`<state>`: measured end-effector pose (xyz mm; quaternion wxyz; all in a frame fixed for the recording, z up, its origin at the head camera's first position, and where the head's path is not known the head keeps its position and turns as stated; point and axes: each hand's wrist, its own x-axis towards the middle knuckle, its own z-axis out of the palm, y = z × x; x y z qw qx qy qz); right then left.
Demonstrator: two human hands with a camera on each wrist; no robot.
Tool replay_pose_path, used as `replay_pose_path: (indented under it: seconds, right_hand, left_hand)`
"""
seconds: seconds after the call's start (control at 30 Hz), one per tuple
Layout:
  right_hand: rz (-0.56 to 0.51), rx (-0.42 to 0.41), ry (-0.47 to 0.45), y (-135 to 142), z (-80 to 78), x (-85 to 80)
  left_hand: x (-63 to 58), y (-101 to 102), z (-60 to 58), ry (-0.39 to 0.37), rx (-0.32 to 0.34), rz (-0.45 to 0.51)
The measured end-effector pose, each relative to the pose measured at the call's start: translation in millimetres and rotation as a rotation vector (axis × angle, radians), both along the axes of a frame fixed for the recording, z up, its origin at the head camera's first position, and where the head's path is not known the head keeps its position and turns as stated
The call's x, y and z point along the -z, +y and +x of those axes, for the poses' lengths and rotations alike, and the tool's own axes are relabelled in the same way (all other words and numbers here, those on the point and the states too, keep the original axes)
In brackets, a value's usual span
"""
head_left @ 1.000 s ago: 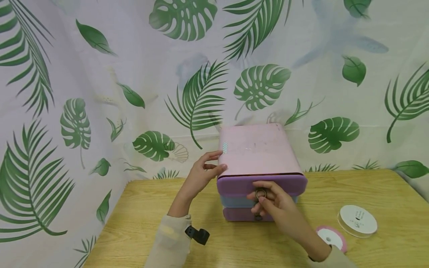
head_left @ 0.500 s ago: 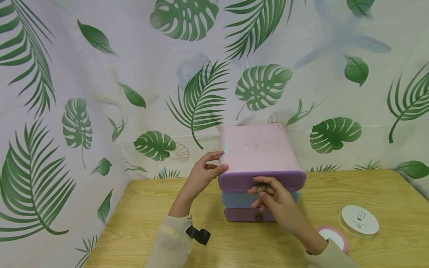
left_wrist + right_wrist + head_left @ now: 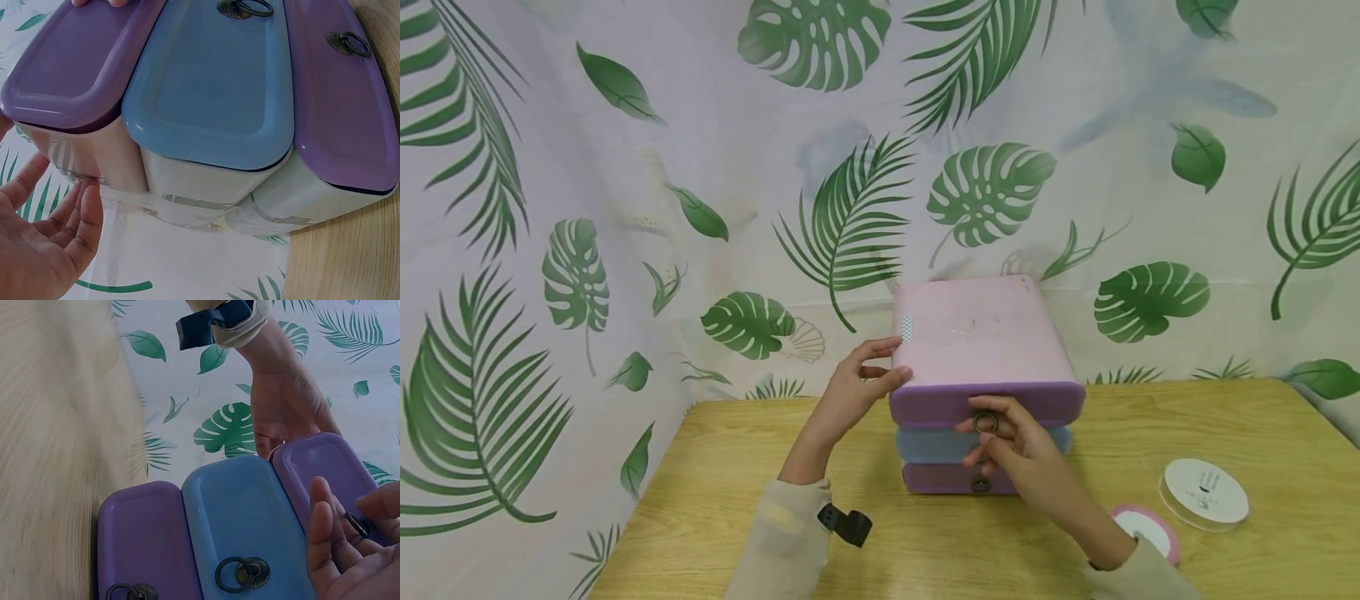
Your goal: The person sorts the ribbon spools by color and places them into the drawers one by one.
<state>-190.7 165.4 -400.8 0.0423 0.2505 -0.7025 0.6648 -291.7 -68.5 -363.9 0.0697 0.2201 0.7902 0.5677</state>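
A small chest with a pale pink top and stacked drawers stands on the table. Its upper purple drawer sits flush under the top. My right hand is at that drawer front, index finger against it and the other fingers loosely bent around the brass ring pull. Thumb and fingers are apart in the right wrist view. My left hand rests its fingertips and thumb on the chest's left side and top edge. Below are the blue drawer and the lower purple drawer, each with a ring pull.
To the right of the chest lie a white spool and a pink-rimmed spool, partly covered by the right forearm. A leaf-printed cloth hangs behind the wooden table. A black strap mount is on the left sleeve.
The upper purple drawer has gone in, and the dark gap below the pink top has disappeared. My right hand moved slightly forward with it. The left hand has stayed in place.
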Motion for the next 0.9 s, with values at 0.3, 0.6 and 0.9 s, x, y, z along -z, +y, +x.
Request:
replay_pose_path:
  seconds: [0.3,0.6,0.9]
  right_hand:
    - [0.034,0.002,0.0,13,4.3,9.3]
    - [0.124,0.041,-0.032,25,12.8,16.7]
    - [0.292,0.105,-0.025,35,17.2,27.7]
  left_hand:
    - [-1.1,2,0.1,-0.014,0.007,-0.001]
    - [-0.4,2,-0.5,-0.012,0.002,0.006]
    - [1.6,0,-0.3,-0.018,-0.009,0.004]
